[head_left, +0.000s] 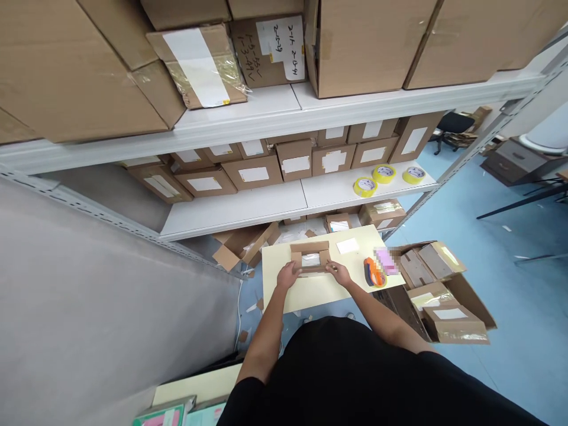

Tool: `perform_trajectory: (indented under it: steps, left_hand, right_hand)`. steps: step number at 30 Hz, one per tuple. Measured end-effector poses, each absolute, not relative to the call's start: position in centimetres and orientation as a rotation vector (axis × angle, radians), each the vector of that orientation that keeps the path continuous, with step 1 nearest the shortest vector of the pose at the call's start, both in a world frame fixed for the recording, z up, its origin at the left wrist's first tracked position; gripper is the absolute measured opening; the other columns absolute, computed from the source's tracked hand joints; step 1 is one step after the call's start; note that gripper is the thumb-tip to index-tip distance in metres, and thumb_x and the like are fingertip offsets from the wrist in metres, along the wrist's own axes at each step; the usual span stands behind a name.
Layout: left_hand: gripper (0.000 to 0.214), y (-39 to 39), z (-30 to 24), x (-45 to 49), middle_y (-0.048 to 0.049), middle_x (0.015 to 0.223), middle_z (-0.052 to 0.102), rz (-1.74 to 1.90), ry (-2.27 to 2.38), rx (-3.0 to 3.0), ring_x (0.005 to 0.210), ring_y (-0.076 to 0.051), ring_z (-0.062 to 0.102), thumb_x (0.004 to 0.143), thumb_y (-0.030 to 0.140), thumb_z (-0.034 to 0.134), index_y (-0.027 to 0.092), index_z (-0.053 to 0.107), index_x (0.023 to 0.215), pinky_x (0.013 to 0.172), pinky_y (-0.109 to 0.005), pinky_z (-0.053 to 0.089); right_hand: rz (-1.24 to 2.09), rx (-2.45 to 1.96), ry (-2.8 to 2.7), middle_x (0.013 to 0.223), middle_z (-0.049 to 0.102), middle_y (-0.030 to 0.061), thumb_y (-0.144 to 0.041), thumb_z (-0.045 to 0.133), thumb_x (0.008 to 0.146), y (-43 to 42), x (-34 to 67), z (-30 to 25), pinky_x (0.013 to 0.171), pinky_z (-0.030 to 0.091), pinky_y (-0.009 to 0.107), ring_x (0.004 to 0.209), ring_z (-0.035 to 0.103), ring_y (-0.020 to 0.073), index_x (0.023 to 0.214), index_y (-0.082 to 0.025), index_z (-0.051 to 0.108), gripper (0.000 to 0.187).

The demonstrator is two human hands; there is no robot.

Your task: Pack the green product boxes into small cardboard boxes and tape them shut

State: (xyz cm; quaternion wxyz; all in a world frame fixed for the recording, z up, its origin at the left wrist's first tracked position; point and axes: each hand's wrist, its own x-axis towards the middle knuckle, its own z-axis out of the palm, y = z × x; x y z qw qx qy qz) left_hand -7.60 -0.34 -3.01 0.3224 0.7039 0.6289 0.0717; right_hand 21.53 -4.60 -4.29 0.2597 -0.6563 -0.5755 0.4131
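A small open cardboard box (310,256) lies on a pale yellow table (310,290), with something white and shiny inside it. My left hand (287,276) grips the box's near left corner. My right hand (339,273) grips its near right flap. A white label (347,245) lies on the table behind the box to the right. An orange tape dispenser (373,272) rests at the table's right edge, a short way from my right hand.
White metal shelves (248,207) behind the table hold rows of labelled small boxes (295,160) and three yellow tape rolls (384,173). Large cartons fill the top shelf. An open carton of packed boxes (439,296) stands on the blue floor to the right.
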Motion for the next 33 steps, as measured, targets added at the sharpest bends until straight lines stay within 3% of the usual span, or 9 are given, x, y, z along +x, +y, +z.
perform_trajectory:
  steps: [3,7,9,12,14,17,20,23,33]
  left_hand:
    - [0.063,0.7,-2.6,-6.9,-0.0121,0.153,0.057,0.235,1.767,1.798,0.139,-0.029,0.056,0.096,0.041,0.065,0.024,0.049,0.154,0.113,-0.038,0.045]
    - [0.073,1.3,-2.5,-5.4,-0.0135,0.155,0.054,0.143,1.899,1.753,0.133,-0.031,0.060,0.092,0.034,0.067,0.028,0.042,0.160,0.107,-0.038,0.049]
    - [0.088,1.6,-2.5,-5.0,-0.0155,0.167,0.039,0.098,1.952,1.745,0.138,-0.035,0.055,0.088,0.032,0.071,0.030,0.030,0.166,0.105,-0.042,0.050]
    - [0.112,2.8,-2.1,-4.8,-0.0139,0.178,0.005,0.065,1.920,1.867,0.150,-0.042,0.037,0.078,0.031,0.082,0.031,0.017,0.169,0.109,-0.047,0.049]
    - [0.119,4.0,-1.6,-4.8,-0.0109,0.179,-0.003,0.036,1.806,1.989,0.156,-0.044,0.025,0.072,0.030,0.086,0.032,0.017,0.169,0.114,-0.050,0.044]
    - [0.114,5.5,-0.7,-4.9,-0.0111,0.178,0.009,0.017,1.669,2.044,0.159,-0.043,0.019,0.072,0.025,0.085,0.033,0.023,0.167,0.120,-0.052,0.037]
    - [0.097,5.7,-0.1,-5.5,-0.0148,0.169,0.032,0.076,1.658,2.051,0.152,-0.037,0.034,0.078,0.018,0.077,0.028,0.032,0.164,0.120,-0.045,0.037]
    - [0.076,4.8,0.0,-6.4,-0.0118,0.155,0.048,0.107,1.646,2.069,0.141,-0.030,0.048,0.085,0.015,0.069,0.029,0.045,0.156,0.116,-0.037,0.040]
    - [0.048,3.6,-0.2,-5.2,-0.0093,0.137,0.052,0.046,1.782,2.021,0.111,-0.025,0.066,0.086,0.022,0.078,0.026,0.059,0.130,0.099,-0.034,0.050]
  right_hand:
    - [1.014,-1.947,-1.554,0.158,0.056,0.0058,-0.036,0.051,0.102,-4.3,20.6,-4.1,0.105,0.055,0.039,0.118,0.071,0.0247,0.147,-0.028,0.060,0.046]
    - [0.848,-2.210,-1.613,0.175,0.027,0.0119,-0.039,0.045,0.105,-4.3,19.6,-4.2,0.097,0.056,0.041,0.117,0.072,0.0291,0.166,-0.030,0.031,0.063]
    - [0.850,-2.271,-1.639,0.175,0.023,0.0137,-0.040,0.043,0.106,-4.4,19.5,-4.5,0.094,0.056,0.042,0.116,0.072,0.0307,0.168,-0.031,0.025,0.065]
    - [0.893,-2.303,-1.629,0.173,0.026,0.0165,-0.042,0.045,0.106,-4.4,19.9,-4.8,0.094,0.055,0.042,0.117,0.071,0.0320,0.169,-0.033,0.022,0.068]
    - [0.927,-2.320,-1.599,0.172,0.028,0.0186,-0.046,0.049,0.104,-4.3,20.3,-4.8,0.095,0.054,0.043,0.120,0.070,0.0330,0.169,-0.033,0.020,0.072]
    - [0.965,-2.338,-1.580,0.168,0.034,0.0204,-0.049,0.052,0.103,-3.9,20.9,-4.6,0.097,0.053,0.043,0.123,0.068,0.0344,0.169,-0.029,0.020,0.076]
    - [0.999,-2.331,-1.568,0.161,0.043,0.0213,-0.047,0.052,0.103,-3.6,21.1,-4.4,0.097,0.053,0.043,0.122,0.068,0.0339,0.168,-0.026,0.023,0.075]
    - [1.046,-2.325,-1.542,0.158,0.047,0.0221,-0.047,0.051,0.103,-3.5,21.1,-4.4,0.097,0.052,0.043,0.122,0.067,0.0338,0.167,-0.024,0.024,0.073]
    - [1.069,-2.298,-1.561,0.150,0.055,0.0223,-0.045,0.051,0.103,-3.9,21.2,-5.1,0.098,0.051,0.042,0.123,0.067,0.0337,0.164,-0.022,0.031,0.068]
